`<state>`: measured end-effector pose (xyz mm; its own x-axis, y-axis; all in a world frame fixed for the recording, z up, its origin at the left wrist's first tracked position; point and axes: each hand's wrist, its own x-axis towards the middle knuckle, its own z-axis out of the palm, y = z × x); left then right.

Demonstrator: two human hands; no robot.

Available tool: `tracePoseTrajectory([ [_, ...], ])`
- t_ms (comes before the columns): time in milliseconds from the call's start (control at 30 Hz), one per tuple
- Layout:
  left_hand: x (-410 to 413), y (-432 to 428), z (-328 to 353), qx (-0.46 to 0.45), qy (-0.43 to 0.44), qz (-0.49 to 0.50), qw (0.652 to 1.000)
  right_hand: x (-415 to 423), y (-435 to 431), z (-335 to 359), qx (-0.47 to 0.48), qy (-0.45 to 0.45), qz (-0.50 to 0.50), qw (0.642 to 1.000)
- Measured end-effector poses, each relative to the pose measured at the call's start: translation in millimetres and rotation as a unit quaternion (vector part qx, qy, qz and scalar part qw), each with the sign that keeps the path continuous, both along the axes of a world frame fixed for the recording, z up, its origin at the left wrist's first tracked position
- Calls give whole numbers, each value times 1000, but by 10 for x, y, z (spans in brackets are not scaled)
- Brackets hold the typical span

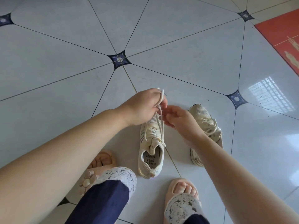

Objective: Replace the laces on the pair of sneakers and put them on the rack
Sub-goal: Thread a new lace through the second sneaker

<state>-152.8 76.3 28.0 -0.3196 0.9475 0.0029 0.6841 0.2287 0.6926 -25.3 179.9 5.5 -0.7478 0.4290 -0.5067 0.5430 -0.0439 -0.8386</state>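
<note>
Sneaker pair on the tiled floor (64,65), both cream mesh, toes pointing away from the person. Near sneaker (151,152) stands upright between the two forearms, insole print readable in the opening, tongue pulled up. Its lace (160,101) is threaded through the lower eyelets and rises from the upper eyelets in taut strands to the hands above the toe. Left hand (142,107): fingers curled, gripping the lace, one strand looped over the top of the fingers with its tip sticking out past the knuckles. Right hand (179,118): thumb and fingers closed in a pinch on a strand just beside the left hand; the two hands nearly touch. Second sneaker (204,122) sits to the right of the first, apart from it, its heel half hidden behind the right forearm; a lace is threaded and bunched over its tongue; cannot tell if it is knotted. Person's feet in pale pink slides (177,185) near the bottom edge, navy trouser legs (103,201) with white lace hems. Heel of the near sneaker lies between the two feet. Red mat (281,38) at upper right, well apart from the shoes. Bright window reflection (270,96) on the tile to the right.
</note>
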Motion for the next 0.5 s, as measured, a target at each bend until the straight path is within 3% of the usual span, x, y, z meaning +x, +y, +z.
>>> tracePoseTrajectory([
  [100, 58, -10, -3, 52, 153, -59, 985, -66, 25, 30, -91, 29, 14, 995],
  [233, 126, -45, -35, 102, 208, -72, 970, -64, 48, 71, -145, 17, 53, 988],
  [300, 127, -64, -58, 121, 203, -29, 971, -52, 38, 93, -91, 0, 47, 995],
  [367, 104, -90, -75, 109, 167, 52, 979, -40, 74, 112, 54, -6, 26, 998],
  [433, 65, -135, -120, 69, 76, 174, 979, 8, 146, 151, 176, -8, -10, 984],
  [500, 53, -233, -200, 19, -46, 273, 961, 107, 225, 190, 234, -22, -39, 971],
])
